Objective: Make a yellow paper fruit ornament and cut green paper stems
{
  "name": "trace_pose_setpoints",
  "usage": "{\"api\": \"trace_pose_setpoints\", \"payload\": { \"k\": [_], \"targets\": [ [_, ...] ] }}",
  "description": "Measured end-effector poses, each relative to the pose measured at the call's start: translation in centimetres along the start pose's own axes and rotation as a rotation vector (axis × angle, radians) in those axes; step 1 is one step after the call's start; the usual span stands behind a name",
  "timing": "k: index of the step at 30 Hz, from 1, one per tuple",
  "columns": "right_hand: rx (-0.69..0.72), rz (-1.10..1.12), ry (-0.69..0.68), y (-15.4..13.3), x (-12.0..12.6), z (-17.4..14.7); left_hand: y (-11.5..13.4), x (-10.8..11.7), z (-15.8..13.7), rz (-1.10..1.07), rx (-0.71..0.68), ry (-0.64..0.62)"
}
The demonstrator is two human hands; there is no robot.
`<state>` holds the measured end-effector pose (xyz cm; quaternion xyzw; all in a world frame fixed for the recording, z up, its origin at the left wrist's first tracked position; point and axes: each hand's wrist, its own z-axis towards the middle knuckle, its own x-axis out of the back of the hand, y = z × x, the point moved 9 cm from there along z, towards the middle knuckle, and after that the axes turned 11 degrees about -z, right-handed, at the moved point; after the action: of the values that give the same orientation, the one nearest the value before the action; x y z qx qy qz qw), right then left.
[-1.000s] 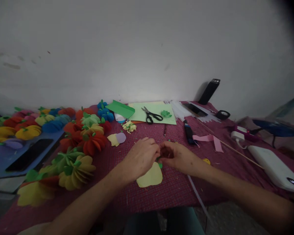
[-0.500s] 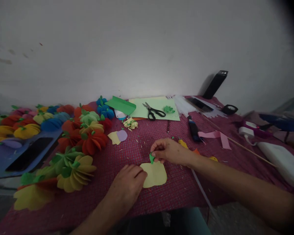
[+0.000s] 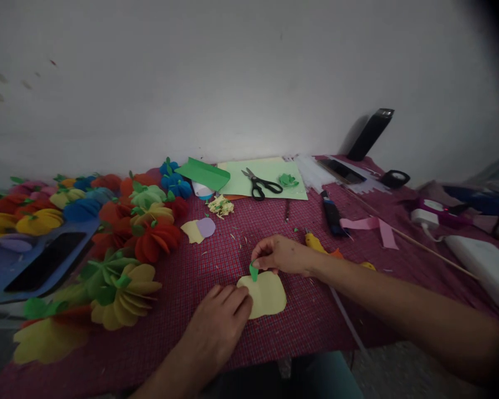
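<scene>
A pale yellow paper cutout [image 3: 269, 296] with a wavy outline lies flat on the tabletop. At its left edge my left hand [image 3: 220, 316] rests with closed fingers, gripping that edge against the table; the fingertips are partly hidden. My right hand [image 3: 276, 255] pinches a small green paper leaf [image 3: 254, 271] between thumb and fingers. The leaf's lower end meets the top edge of the yellow cutout. Just behind my right wrist lies a yellow-handled tool [image 3: 315, 243], partly covered by the forearm.
Many colourful paper pumpkins [image 3: 153, 241] crowd the left side. Black scissors [image 3: 260, 184] lie on light green paper [image 3: 233, 168] with green scraps [image 3: 288, 180]. Yellow shreds [image 3: 221, 205], a pink strip [image 3: 382, 230], a long thin stick [image 3: 432, 252] and a white box [image 3: 480, 266] surround the work area.
My right hand has shifted slightly left, and the green leaf now points down onto the yellow cutout's top edge. My left hand stays at the cutout's left side. The view has turned a little.
</scene>
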<state>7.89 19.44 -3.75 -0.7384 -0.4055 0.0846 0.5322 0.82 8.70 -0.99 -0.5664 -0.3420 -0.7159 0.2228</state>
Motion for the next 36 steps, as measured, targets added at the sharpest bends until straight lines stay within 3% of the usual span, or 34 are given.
{"api": "trace_pose_setpoints", "payload": {
  "k": [19,36],
  "targets": [
    [-0.007,-0.208,0.024,0.1,-0.1,0.7,-0.1,-0.2,0.0,0.001,-0.037,0.010],
    [0.040,-0.302,0.063,0.1,0.1,1.0,0.2,-0.5,0.8,-0.029,-0.033,-0.091]
  ]
}}
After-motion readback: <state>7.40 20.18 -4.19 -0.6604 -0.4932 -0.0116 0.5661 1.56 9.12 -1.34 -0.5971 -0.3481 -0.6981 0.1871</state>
